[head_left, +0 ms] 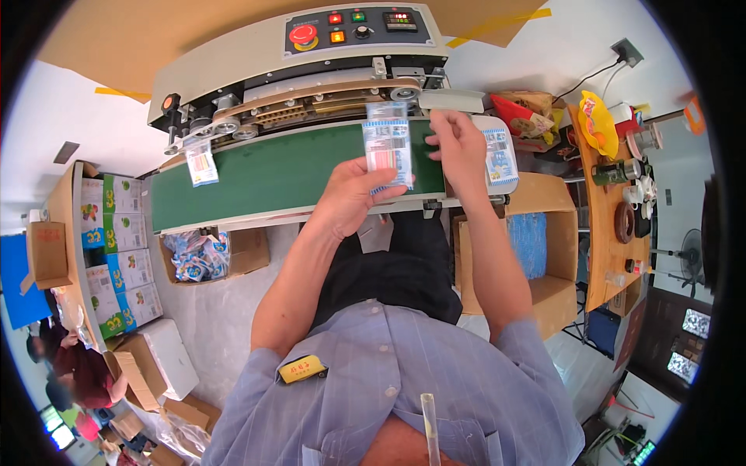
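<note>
Bright even indoor light, soft shadows, sharp centre, fisheye bending, black vignette corners

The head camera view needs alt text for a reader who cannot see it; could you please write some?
Seen from above, a person's left hand and right hand hold a clear packet upright on the green conveyor belt of a sealing machine. Another packet rides the belt at left, above an open cardboard box of packets.

Two hands over the belt: left hand (351,194), right hand (458,144). Three clear packets in sight: one held packet (386,147), one far packet (201,165) at the belt's left end, one side packet (500,158) at right. One sealing machine (311,70). One green conveyor belt (272,177). One red round button (303,34).
</note>
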Available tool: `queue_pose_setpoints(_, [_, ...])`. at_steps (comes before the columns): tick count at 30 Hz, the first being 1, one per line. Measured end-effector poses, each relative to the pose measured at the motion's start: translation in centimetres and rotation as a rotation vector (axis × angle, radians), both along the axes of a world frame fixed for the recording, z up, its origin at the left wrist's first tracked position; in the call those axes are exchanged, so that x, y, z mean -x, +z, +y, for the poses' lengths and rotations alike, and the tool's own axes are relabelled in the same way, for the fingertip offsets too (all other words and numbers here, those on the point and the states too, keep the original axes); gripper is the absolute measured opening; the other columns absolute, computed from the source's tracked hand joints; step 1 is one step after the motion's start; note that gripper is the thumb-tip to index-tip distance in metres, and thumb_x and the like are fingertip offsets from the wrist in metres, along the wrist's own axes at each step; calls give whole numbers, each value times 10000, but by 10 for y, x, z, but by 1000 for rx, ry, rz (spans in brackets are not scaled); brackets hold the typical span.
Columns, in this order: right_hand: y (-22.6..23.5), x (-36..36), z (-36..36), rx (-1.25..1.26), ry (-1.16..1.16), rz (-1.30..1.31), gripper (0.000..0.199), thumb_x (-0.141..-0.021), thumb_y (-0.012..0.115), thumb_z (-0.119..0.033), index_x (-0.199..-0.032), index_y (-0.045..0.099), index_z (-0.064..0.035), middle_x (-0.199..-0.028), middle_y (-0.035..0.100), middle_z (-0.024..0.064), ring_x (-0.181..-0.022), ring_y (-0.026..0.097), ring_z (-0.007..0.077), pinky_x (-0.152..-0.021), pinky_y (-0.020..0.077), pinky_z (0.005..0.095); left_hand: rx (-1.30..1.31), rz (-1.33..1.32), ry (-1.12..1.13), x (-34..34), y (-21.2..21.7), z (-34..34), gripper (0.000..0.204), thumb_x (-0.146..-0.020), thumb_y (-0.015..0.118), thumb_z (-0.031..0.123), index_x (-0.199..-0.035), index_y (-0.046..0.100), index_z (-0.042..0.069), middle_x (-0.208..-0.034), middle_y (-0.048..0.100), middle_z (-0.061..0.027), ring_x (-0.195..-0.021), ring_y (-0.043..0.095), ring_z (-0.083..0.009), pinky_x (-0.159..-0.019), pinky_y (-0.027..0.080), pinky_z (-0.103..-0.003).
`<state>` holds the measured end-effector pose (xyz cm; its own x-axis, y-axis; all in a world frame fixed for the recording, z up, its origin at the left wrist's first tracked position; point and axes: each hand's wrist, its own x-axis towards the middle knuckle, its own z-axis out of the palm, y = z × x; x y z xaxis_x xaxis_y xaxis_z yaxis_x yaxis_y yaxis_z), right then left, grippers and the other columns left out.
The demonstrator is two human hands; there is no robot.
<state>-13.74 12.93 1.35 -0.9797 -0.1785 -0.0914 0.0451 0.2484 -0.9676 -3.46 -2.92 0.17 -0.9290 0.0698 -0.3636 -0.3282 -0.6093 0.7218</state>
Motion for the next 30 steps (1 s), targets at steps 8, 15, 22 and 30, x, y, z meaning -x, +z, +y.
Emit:
queue_pose_setpoints(8, [-7,-12,19,277,251,-192,290,-940,627,-242,-1129,649,-24,-923,685,35,-745,642,96,-636,531,240,-23,-12,-108,7,-1,23,279,-943,613,125,-1160,602,-50,-1112,666,-147,-1005,678,-244,-855,576,-321])
queue_pose_setpoints(15, [-4,22,19,245,64,-331,268,-933,634,-237,-1114,647,-40,-957,683,35,-806,658,104,-577,579,249,-36,-36,-144,-22,-5,25,285,-966,597,180,-1179,599,-10,-1124,662,-158,-976,688,-246,-808,590,-337])
queue_pose_setpoints(22, [-19,27,-5,290,208,-398,274,-916,654,-209,-1097,651,-2,-972,682,66,-825,663,132,-590,580,269,-40,-49,-199,-42,-16,33,294,-978,579,183,-1201,588,-8,-1145,654,-161,-987,684,-241,-811,589,-337])
queue_pose_setpoints(30, [-18,-13,16,252,86,29,269,-913,650,-204,-1078,636,7,-892,669,72,-816,661,124,-643,555,261,115,-231,-348,-68,-42,65,364,-965,600,186,-1254,550,-30,-1167,645,-158,-1028,659,-237,-831,568,-347])
